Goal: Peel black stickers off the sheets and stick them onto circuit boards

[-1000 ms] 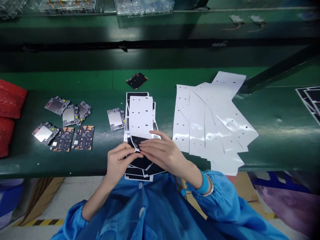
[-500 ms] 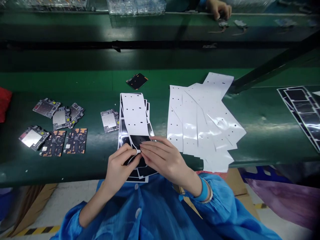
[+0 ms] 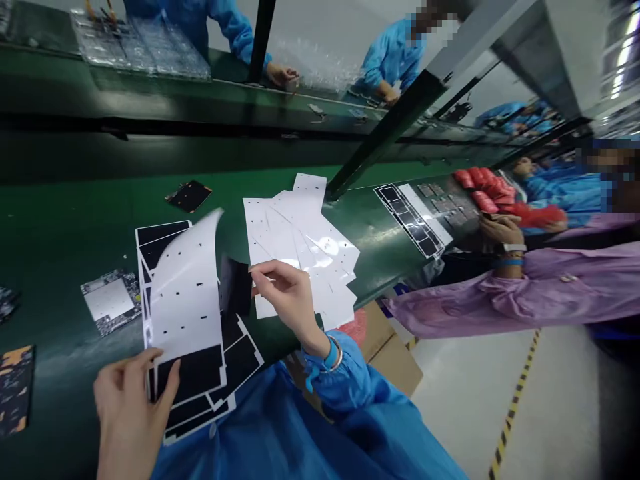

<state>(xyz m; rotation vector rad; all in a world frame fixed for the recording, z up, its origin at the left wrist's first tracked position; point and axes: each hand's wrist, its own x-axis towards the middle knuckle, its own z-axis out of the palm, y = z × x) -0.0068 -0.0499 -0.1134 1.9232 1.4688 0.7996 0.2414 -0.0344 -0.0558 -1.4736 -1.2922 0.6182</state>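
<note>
Left-hand grip [image 3: 133, 407] pins curling white-backed black sheets [image 3: 185, 313].

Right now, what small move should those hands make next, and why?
Probably the right hand should take the curling white sheet by its raised corner and lay it on the pile of white sheets. That sheet already lifts off the stack of black sheets gripped by the left hand, and the right hand is free beside it.
</note>
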